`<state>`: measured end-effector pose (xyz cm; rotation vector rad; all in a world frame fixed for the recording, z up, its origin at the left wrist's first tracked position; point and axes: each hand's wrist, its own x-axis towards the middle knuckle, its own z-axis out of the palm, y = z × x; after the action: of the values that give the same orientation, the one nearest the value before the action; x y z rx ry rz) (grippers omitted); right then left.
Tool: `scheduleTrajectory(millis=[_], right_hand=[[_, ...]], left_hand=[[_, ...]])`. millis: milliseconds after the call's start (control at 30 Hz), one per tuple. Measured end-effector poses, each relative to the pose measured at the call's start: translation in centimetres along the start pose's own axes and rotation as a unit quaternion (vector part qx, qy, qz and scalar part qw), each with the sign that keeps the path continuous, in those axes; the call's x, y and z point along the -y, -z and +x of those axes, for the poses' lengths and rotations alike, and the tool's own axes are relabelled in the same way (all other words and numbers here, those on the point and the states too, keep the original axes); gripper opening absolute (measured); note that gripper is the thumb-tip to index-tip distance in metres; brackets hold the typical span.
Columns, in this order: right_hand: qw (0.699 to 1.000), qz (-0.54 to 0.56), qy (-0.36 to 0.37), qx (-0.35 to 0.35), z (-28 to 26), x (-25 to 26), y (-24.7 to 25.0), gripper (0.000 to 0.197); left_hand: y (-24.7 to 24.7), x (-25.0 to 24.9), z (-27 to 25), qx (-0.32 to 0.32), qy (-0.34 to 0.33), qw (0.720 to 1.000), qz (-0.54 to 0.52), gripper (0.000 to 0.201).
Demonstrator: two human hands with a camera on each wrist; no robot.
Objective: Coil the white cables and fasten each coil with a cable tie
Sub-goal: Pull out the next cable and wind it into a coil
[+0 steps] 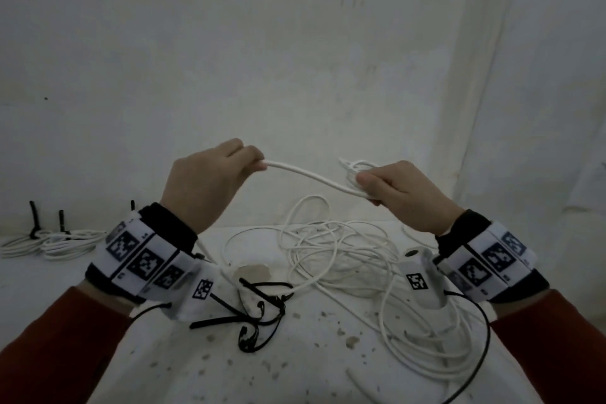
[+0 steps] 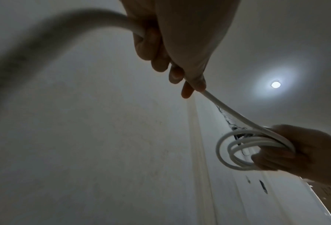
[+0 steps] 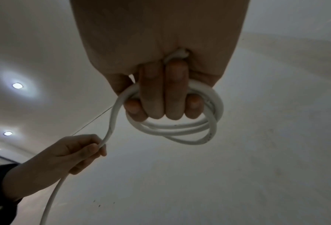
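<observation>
Both hands are raised above the table with a white cable [image 1: 305,174] stretched between them. My left hand [image 1: 213,177] grips the cable in curled fingers, pinching it near the thumb [image 2: 196,83]. My right hand [image 1: 393,187] holds a small coil [image 3: 180,129] of a few loops of the same cable, its fingers [image 3: 164,91] curled through the loops. The coil [image 2: 243,150] also shows in the left wrist view. The rest of the cable lies as a loose tangle [image 1: 347,259] on the table below. Several black cable ties [image 1: 259,315] lie at the table's middle front.
Two tied white coils [image 1: 52,243] with black ties sticking up sit at the far left of the white table [image 1: 196,371]. A thin black wire [image 1: 485,338] runs from the right wrist band. A pale wall [image 1: 295,59] stands close behind.
</observation>
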<state>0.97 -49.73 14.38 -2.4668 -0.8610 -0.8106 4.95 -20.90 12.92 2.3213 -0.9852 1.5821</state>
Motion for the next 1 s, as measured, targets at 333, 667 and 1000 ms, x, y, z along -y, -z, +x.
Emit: scheduleTrajectory(millis=[333, 667, 1000], right_hand=[[0.999, -0.004, -0.047, -0.011, -1.3, -0.7, 1.7, 0.047], [0.968, 0.243, -0.057, 0.005, -0.2, 1.0, 1.7, 0.031], [0.849, 0.518, -0.095, -0.029, 1.4, 2.5, 0.2, 0.060]], left_hand=[[-1.7, -0.1, 4.9, -0.146, 0.069, 0.978, -0.134, 0.025], [-0.2, -0.4, 13.2, -0.209, 0.007, 0.968, -0.139, 0.029], [1.3, 4.4, 13.9, -0.113, -0.073, 0.991, -0.022, 0.035]])
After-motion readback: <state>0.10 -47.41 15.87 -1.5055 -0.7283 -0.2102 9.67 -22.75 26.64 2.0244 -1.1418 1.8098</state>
